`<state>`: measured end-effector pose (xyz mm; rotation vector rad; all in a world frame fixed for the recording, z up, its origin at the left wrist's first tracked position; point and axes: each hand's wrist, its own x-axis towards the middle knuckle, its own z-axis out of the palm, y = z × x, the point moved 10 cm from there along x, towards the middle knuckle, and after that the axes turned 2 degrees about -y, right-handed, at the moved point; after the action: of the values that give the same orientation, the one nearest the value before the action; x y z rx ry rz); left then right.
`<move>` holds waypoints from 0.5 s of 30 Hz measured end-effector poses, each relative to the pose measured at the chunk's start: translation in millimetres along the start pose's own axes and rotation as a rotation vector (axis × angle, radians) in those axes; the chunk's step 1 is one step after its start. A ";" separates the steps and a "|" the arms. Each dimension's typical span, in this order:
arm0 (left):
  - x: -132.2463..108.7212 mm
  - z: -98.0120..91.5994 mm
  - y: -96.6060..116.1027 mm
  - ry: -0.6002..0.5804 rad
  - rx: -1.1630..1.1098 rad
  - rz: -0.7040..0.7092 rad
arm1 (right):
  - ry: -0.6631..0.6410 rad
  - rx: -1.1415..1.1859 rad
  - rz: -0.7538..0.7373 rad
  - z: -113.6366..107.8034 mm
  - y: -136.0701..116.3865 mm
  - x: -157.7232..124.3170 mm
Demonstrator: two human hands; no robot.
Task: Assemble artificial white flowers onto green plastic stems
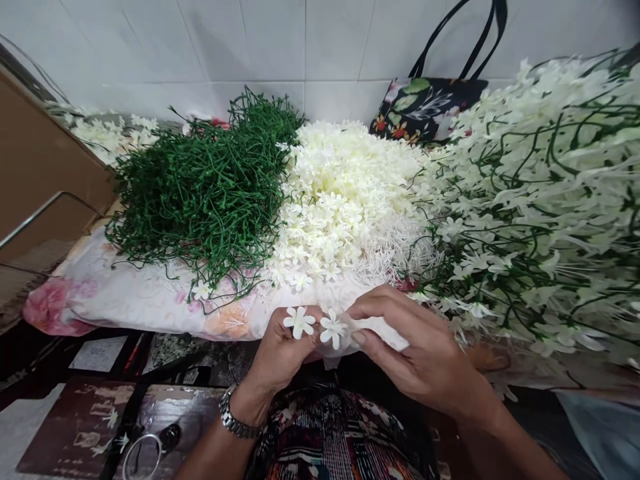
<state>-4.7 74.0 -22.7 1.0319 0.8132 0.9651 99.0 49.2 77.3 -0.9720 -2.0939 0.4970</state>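
My left hand (pixel 285 350) is closed, with a white artificial flower (pixel 299 323) showing at the top of the fist. Right beside it, a second white artificial flower (pixel 333 328) sits between my two hands. The thumb and forefinger of my right hand (pixel 420 347) come together at a pale, blurred part of that second flower. Just beyond my hands lies a heap of loose white blossoms (pixel 345 193). Left of it is a pile of green plastic stems (pixel 205 187). At the right rises a large mass of white flowers on green stems (pixel 540 207).
Thin white stamens (pixel 397 250) lie at the heap's right edge. A flowered cloth (pixel 150 293) covers the work surface. A black floral bag (pixel 425 107) leans against the tiled wall (pixel 260 47). A cardboard box (pixel 45 140) stands at left, and scissors (pixel 143 453) lie lower left.
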 end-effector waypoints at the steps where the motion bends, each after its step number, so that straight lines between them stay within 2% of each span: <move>1: -0.8 -1.8 1.8 0.010 -0.007 0.025 | 0.035 0.004 0.011 -6.1 -0.2 -0.9; 5: -6.4 -4.4 27.6 0.082 0.160 0.222 | 0.105 0.000 0.002 -16.7 -9.4 -2.8; 10: -18.3 14.5 64.2 0.098 0.506 0.475 | 0.081 -0.040 -0.035 -6.7 -22.2 1.1; 15: -30.0 24.0 71.6 0.114 0.710 0.627 | 0.077 -0.109 -0.039 4.1 -20.6 1.9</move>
<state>-12.6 53.3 55.4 1.9351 0.9763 1.3018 85.2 37.5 88.1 -0.9948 -2.0840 0.3240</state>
